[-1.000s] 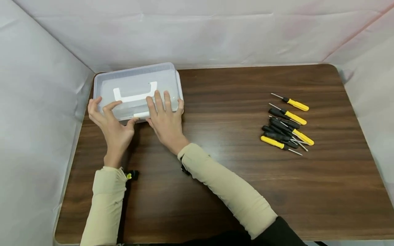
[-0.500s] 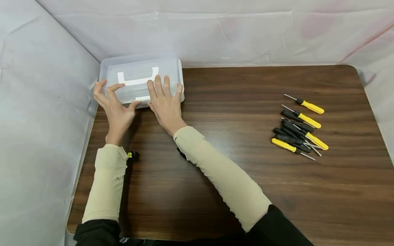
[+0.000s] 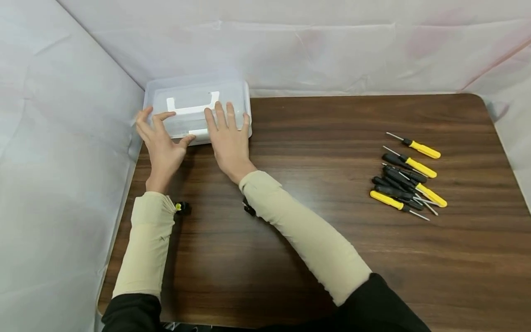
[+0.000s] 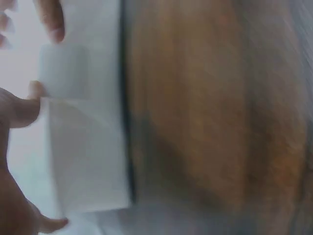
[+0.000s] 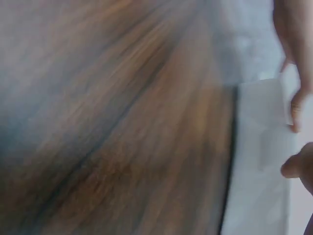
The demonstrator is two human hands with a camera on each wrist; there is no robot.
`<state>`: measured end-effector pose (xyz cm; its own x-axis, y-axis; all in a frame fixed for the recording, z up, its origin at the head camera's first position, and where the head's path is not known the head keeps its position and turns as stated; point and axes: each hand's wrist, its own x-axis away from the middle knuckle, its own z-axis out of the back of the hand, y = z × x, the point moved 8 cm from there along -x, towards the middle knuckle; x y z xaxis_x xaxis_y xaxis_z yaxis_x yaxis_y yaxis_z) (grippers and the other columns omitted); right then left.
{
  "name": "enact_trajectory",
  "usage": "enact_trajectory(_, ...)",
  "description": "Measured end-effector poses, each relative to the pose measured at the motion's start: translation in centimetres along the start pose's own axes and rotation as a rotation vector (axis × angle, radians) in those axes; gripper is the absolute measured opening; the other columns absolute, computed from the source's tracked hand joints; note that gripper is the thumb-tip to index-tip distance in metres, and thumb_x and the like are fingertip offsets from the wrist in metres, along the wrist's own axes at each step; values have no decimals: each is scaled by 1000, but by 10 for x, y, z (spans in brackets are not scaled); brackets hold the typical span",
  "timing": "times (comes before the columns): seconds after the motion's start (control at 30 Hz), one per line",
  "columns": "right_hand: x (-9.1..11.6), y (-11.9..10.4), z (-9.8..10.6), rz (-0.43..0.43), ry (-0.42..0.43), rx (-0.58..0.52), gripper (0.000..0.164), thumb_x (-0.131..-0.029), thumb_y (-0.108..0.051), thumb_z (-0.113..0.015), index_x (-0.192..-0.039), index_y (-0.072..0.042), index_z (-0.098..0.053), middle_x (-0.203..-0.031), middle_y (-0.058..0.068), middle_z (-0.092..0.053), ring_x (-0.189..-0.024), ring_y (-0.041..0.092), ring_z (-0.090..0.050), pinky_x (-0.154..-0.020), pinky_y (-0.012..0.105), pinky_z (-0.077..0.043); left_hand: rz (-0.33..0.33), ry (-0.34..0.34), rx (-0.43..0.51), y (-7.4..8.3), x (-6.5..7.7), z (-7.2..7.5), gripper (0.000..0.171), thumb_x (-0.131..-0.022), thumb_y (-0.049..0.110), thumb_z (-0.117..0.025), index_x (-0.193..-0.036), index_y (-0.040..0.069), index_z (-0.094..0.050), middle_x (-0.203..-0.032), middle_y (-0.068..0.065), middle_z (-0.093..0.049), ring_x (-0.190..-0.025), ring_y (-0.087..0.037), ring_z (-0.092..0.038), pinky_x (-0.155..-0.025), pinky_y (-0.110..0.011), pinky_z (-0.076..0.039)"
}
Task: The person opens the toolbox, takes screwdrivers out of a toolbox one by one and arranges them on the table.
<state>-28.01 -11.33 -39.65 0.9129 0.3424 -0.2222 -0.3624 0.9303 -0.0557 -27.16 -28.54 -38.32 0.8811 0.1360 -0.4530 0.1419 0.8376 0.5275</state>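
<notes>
A clear plastic storage box with a translucent lid stands at the back left of the table, close against the back wall. On the lid lies a white carrying handle. My left hand is at the box's left front corner, fingers spread over the left side, thumb at the front edge beside the white latch. My right hand rests its straight fingers on the right front part of the lid. Both wrist views are blurred; a thumb shows beside the box's front wall.
Several screwdrivers with yellow and black handles lie in a loose pile on the right of the brown wooden table. White sheet walls close off the back and left sides.
Both hands and the box have shifted back toward the wall and a little left on the table. The head view has also moved. The screwdrivers lie as before.
</notes>
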Motion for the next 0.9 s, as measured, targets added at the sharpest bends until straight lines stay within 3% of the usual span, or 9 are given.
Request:
enact_trajectory(0.07,8,13,3,26,4,-93,86,-102,-30,-63,-169,-26,-9,-177,3,-11,-164,27,-10,-129,57,-17,46,-47,-32,9,5,-1,63,-89,25,-84,-142,14,-52,-168,-12,-18,-159,-34,-6,-132,-48,-10)
enact_trajectory(0.2,37,48,19,112,169,-218,71,-102,-18,-58,-166,-19,-27,-172,8,-29,-159,29,-28,-130,48,-25,84,-55,-70,32,22,4,54,-97,16,-74,-148,18,-55,-172,-12,-24,-160,-39,-12,-131,-56,-16)
enact_trajectory(0.3,69,80,35,111,316,-282,49,-105,-20,-54,-152,-10,-49,-153,14,-54,-141,32,-51,-117,45,-44,70,15,-81,49,39,12,44,-100,17,-69,-143,14,-61,-166,-16,-37,-158,-41,-24,-132,-53,-18)
enact_trajectory(0.4,99,107,47,58,367,-347,35,-108,-27,-50,-133,-6,-62,-126,12,-68,-114,30,-63,-94,42,-53,53,84,-83,58,52,19,39,-101,18,-68,-138,9,-64,-161,-18,-44,-156,-42,-30,-132,-50,-19)
enact_trajectory(0.5,126,129,57,18,382,-384,29,-109,-28,-50,-114,-6,-67,-105,9,-72,-94,28,-65,-77,41,-50,43,85,-103,61,58,18,42,-102,20,-66,-142,8,-60,-162,-19,-42,-157,-44,-26,-133,-50,-17)
enact_trajectory(0.63,161,148,69,-6,390,-380,27,-109,-24,-51,-96,-6,-66,-89,8,-70,-79,28,-63,-69,41,-45,33,20,-132,58,57,10,52,-105,25,-62,-153,10,-48,-167,-20,-32,-160,-46,-14,-133,-54,-13)
enact_trajectory(0.77,189,160,77,-35,389,-371,27,-108,-22,-53,-91,-6,-65,-82,9,-66,-73,28,-59,-68,41,-43,26,-8,-104,50,53,4,56,-105,25,-62,-156,9,-43,-169,-18,-25,-161,-45,-6,-133,-55,-9)
enact_trajectory(0.9,208,172,81,-77,385,-377,27,-108,-23,-53,-92,-6,-66,-81,9,-65,-72,29,-58,-71,42,-43,20,12,-70,44,45,1,57,-102,27,-68,-149,4,-46,-168,-16,-25,-162,-41,-4,-134,-50,-5)
